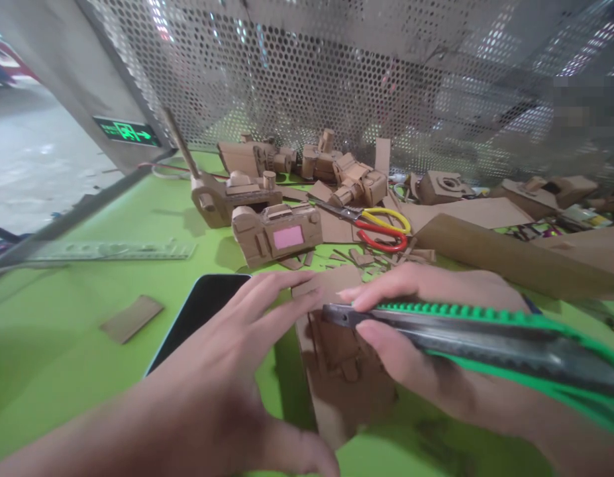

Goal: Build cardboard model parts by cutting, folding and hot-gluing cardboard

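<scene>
A green and dark grey utility knife lies in the grip of my right hand, pinched near its metal tip by thumb and fingers. Below its tip, on the green table, is a brown cardboard piece with raised layered parts. My left hand spreads its fingers over the left side of this piece; the fingertips reach the upper part, near a flat cardboard flap. Whether a blade sticks out of the knife cannot be made out.
A dark phone and a cardboard scrap lie left. Behind are a cardboard camera with a pink screen, red and yellow scissors, a clear ruler, more cardboard models and a perforated metal panel.
</scene>
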`<state>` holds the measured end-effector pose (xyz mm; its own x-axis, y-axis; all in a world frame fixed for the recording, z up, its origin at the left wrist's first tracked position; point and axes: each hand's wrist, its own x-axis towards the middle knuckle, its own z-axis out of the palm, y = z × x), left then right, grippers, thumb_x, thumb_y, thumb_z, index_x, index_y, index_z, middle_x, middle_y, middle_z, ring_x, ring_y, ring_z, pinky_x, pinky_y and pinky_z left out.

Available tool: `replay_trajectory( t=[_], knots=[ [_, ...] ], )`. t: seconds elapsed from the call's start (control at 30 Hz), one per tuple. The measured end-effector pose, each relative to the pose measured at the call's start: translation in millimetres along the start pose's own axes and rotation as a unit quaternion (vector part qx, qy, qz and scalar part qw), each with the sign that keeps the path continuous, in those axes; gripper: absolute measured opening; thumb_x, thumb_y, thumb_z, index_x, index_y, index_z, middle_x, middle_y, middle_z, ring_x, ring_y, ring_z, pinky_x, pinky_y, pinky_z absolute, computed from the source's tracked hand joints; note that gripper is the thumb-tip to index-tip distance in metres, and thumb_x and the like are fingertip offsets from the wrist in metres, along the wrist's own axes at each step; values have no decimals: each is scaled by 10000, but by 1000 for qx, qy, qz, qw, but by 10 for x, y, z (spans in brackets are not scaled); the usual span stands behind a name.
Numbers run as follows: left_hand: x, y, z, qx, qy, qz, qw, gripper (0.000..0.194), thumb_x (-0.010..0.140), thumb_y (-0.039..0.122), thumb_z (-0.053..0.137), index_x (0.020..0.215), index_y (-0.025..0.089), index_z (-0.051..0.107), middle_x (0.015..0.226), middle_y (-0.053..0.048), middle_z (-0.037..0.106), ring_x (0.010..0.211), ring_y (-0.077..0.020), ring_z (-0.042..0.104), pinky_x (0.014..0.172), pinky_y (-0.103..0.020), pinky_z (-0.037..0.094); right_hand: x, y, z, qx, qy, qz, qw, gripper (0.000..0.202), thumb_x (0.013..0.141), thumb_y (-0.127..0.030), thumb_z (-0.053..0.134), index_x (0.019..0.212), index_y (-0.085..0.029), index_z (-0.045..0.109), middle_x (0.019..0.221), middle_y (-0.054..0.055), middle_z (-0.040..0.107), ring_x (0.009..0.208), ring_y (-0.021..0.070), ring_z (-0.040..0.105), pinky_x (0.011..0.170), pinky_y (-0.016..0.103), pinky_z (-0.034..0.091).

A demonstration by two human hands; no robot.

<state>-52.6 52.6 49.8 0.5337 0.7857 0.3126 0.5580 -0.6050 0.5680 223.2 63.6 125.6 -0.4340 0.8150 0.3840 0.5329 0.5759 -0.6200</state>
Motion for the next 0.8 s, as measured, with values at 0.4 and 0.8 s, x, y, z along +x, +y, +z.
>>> replay_trajectory(
  t=[0.4,0.8],
  knots=[
    [25,19,-36,32,19,33,999,1258,658,959,899,1663,294,537,1652,-215,608,1524,-529,596,1202,-717,596,-164,-63,195,-77,9,-143,987,149,972,-182,783,1053,-280,706,1088,-24,934,1043,186,912,972,183,703],
    [174,151,-126,27,-18,-3,999,1184,622,920,947,1517,182,710,1561,-267,687,1469,-537,653,1173,-711,619,-252,43,224,-140,41,-142,979,212,964,-231,786,1155,-306,732,1221,-19,929,1027,248,927,1047,270,730]
  ],
)
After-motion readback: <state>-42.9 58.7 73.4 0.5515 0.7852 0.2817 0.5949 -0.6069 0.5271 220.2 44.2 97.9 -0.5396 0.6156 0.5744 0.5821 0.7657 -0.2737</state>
